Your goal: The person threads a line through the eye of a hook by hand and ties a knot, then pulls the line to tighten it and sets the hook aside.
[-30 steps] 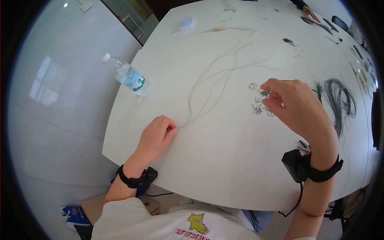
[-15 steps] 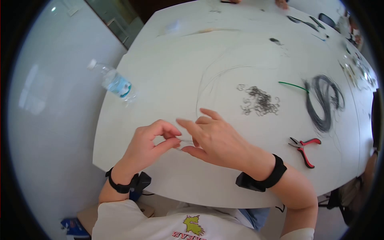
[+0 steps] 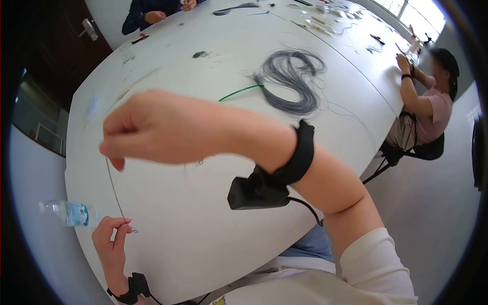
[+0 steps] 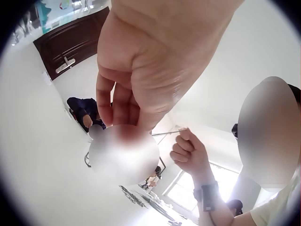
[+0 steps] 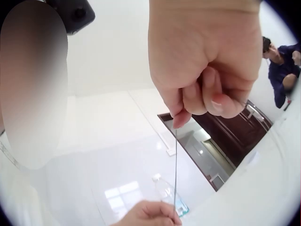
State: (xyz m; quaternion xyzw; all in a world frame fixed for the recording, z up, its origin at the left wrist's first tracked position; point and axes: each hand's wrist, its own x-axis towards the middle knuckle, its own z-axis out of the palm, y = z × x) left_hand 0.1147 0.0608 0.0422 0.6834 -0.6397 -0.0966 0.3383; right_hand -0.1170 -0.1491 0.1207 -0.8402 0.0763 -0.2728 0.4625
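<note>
My left hand [image 3: 111,239], low at the left in the head view, pinches a thin grey line [image 3: 116,193] between thumb and index finger. A small metal hook [image 3: 135,231] sticks out at those fingertips. Higher up and closer to the camera, my right hand [image 3: 147,127] pinches the other end of the line, its remaining fingers curled in. Between the two hands the line [image 5: 176,169] runs straight and taut, as the right wrist view shows. My right forearm hides most of the hook pile; a few hooks [image 3: 200,162] peek out below it.
A water bottle [image 3: 76,213] stands or lies by the left table edge. Beyond my right arm lies a looped bundle of grey strands [image 3: 300,96] with a green tie [image 3: 239,92]. Another person [image 3: 432,101] sits at the right, and a dark sleeve [image 3: 134,15] shows across the table.
My right hand went from the hook pile to beside my left hand, then rose away, drawing the line straight. The head view has swung right. The pliers seen earlier are out of sight.
</note>
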